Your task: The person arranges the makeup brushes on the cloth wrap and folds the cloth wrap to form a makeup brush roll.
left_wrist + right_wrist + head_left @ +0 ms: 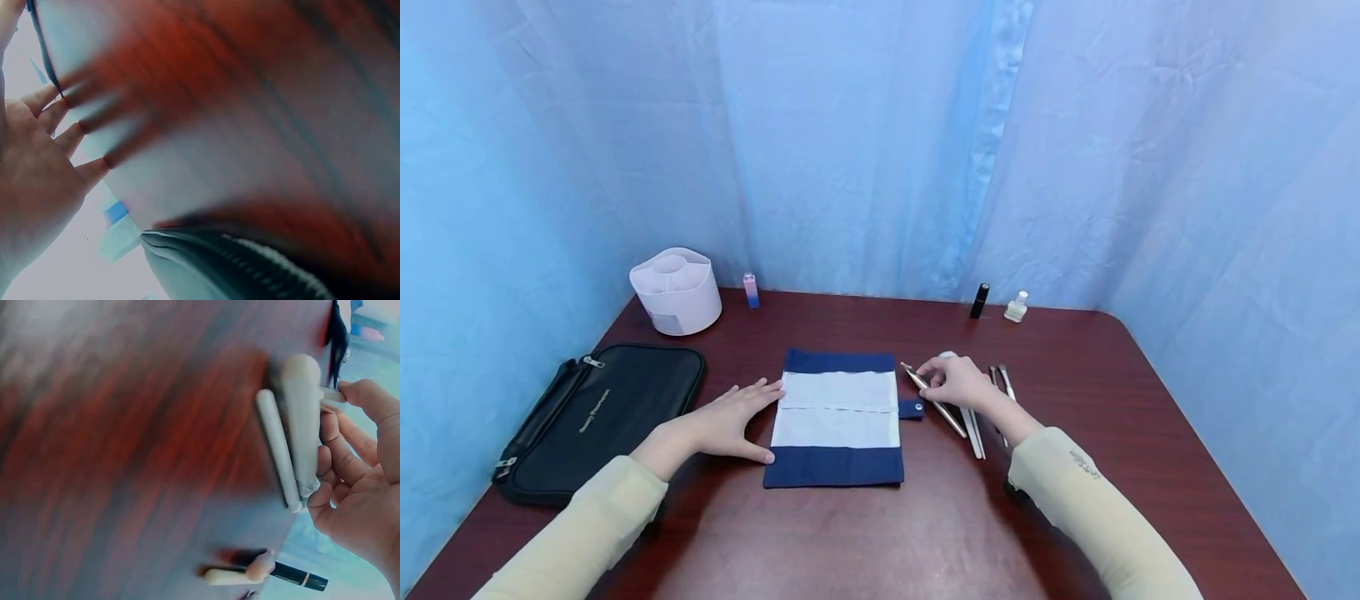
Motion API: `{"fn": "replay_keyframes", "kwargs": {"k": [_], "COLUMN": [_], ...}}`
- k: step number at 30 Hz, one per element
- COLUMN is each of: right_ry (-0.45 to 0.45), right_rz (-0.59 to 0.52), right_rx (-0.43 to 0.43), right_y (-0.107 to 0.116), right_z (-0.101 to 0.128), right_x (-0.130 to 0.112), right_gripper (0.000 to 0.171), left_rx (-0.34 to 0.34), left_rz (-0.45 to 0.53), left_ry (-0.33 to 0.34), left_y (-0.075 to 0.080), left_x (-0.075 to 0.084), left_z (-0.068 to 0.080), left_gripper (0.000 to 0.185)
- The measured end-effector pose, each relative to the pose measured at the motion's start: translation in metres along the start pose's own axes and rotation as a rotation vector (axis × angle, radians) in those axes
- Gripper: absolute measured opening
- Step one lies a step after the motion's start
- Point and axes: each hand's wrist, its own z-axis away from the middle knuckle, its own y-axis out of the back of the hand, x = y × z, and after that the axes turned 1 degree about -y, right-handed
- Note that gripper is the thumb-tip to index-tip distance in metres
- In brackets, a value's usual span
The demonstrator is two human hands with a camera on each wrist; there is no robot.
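Observation:
A blue and white cloth roll-up pouch (pixel 835 421) lies unrolled flat at the middle of the brown table (pixel 925 533). My left hand (pixel 741 417) lies flat beside the pouch's left edge, fingers straight and spread, fingertips touching the cloth; the left wrist view shows the same spread left hand (pixel 56 137). My right hand (pixel 928 385) is just right of the pouch and pinches a thin metal tool (pixel 936 404) near its tip. The other end of the tool rests on the table. In the right wrist view my curled fingers (pixel 337 456) sit beside two pale tool handles (pixel 300 425).
Several more slim metal tools (pixel 992 408) lie right of my right hand. A black zip case (pixel 595 412) sits at the left. Along the back stand a white organizer (pixel 676 290), a small pink-blue bottle (pixel 750 290), a black tube (pixel 979 301) and a clear bottle (pixel 1017 307). Blue curtains surround the table.

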Motion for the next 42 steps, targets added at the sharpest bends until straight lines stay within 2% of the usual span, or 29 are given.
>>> {"fn": "replay_keyframes", "kwargs": {"k": [7, 14, 21, 31, 38, 42], "right_ry": [0.015, 0.024, 0.032, 0.021, -0.006, 0.014], "right_rz": [-0.151, -0.244, -0.332, -0.532, -0.626, -0.688], "right_rx": [0.039, 0.058, 0.033, 0.021, 0.080, 0.094], "right_y": [0.010, 0.020, 0.022, 0.018, 0.011, 0.006], "right_z": [0.003, 0.006, 0.002, -0.012, -0.030, -0.040], "right_x": [-0.010, -0.035, -0.055, -0.081, -0.098, -0.107], "right_gripper": [0.027, 0.032, 0.038, 0.035, 0.030, 0.024], "left_rx": [0.017, 0.014, 0.006, 0.009, 0.010, 0.016], "left_rz": [-0.017, -0.024, -0.035, -0.032, -0.061, -0.070], "left_ry": [-0.005, 0.007, 0.068, 0.070, 0.077, 0.078], "left_y": [0.001, 0.000, -0.002, -0.004, -0.002, 0.001], "left_x": [-0.001, 0.000, 0.003, 0.004, 0.003, 0.004], "left_z": [-0.001, -0.001, -0.002, -0.002, -0.002, -0.003], "left_gripper": [0.103, 0.104, 0.110, 0.112, 0.110, 0.110]}}
